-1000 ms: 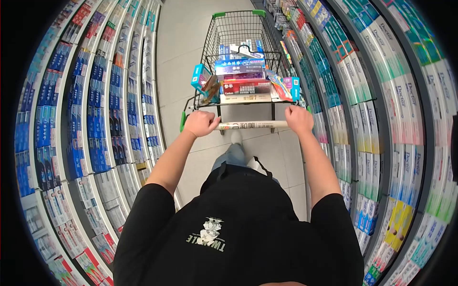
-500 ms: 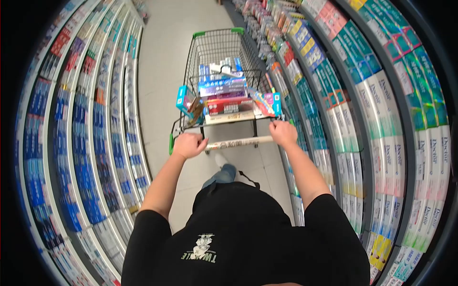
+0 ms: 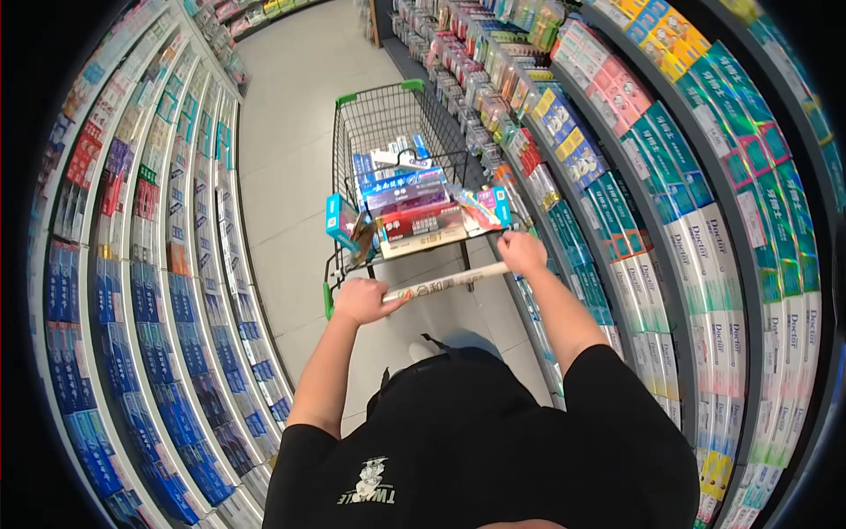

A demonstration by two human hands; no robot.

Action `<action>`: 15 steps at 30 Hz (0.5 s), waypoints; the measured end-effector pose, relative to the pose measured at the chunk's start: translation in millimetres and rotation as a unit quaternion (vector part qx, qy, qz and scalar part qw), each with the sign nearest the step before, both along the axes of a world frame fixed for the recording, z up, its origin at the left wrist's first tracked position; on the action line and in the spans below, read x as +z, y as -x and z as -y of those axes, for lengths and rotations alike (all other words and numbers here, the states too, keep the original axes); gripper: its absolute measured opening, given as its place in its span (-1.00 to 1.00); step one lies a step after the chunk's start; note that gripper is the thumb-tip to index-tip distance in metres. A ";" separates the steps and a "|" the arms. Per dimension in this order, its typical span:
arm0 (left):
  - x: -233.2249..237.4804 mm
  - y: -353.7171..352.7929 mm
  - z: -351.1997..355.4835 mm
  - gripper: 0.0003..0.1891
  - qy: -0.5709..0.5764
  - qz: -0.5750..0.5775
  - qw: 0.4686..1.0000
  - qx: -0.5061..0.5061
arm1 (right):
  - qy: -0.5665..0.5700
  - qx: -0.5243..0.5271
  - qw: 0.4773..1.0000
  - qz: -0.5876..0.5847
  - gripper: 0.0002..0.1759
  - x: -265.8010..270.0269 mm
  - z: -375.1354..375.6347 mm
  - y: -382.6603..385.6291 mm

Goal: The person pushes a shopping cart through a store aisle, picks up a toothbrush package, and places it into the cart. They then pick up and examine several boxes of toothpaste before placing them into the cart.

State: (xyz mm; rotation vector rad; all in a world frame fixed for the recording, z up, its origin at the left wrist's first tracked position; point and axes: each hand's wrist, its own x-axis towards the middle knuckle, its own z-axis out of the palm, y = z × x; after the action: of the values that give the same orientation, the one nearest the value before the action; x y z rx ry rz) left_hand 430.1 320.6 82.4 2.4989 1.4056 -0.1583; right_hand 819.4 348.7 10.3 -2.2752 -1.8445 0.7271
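Observation:
My left hand [image 3: 360,301] is wrapped round the left end of a shopping cart's pale handle bar [image 3: 445,284]. At the bar's right end my right hand [image 3: 523,252] is closed on it too. The black wire cart [image 3: 357,123] with green corners stands in front of me. Behind the handle lie stacked boxes: a purple box [image 3: 407,197], a red box [image 3: 423,220] and a cream box [image 3: 423,242]. Farther in are blue-and-white boxes [image 3: 401,159]. A teal box [image 3: 338,219] sits at the left, another teal box [image 3: 501,206] at the right beside a colourful packet [image 3: 480,210].
Shelves of boxed goods [image 3: 159,326] line the left side of the aisle. On the right, shelves [image 3: 705,264] hold green and white boxes, with hanging packets [image 3: 467,70] farther ahead. Tiled floor [image 3: 282,150] runs forward between them, and more shelving [image 3: 264,13] crosses the far end.
The cart has turned slightly toward the left, its handle now slanting up to the right. More of the aisle's far end shows. Both hands keep hold of the bar.

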 end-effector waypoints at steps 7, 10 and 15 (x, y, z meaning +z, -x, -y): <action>-3.0 11.9 -68.9 -0.27 0.013 -0.016 0.999 0.044 | -0.042 -0.030 0.997 -0.064 -0.73 -4.4 -68.9 9.9; 0.5 15.8 -97.6 -0.27 0.023 -0.027 0.998 0.057 | -0.053 -0.038 0.991 -0.113 -0.70 -4.9 -100.1 12.6; 9.3 31.5 -147.7 -0.26 0.020 -0.014 0.999 0.043 | -0.154 -0.012 0.981 -0.119 -0.56 -21.4 -181.6 33.3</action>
State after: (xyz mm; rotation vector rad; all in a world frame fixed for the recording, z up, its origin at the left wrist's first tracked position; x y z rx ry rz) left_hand 398.5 468.4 91.7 2.4092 1.5018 -0.2026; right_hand 786.1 530.3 -11.1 -1.9237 -1.6830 0.6274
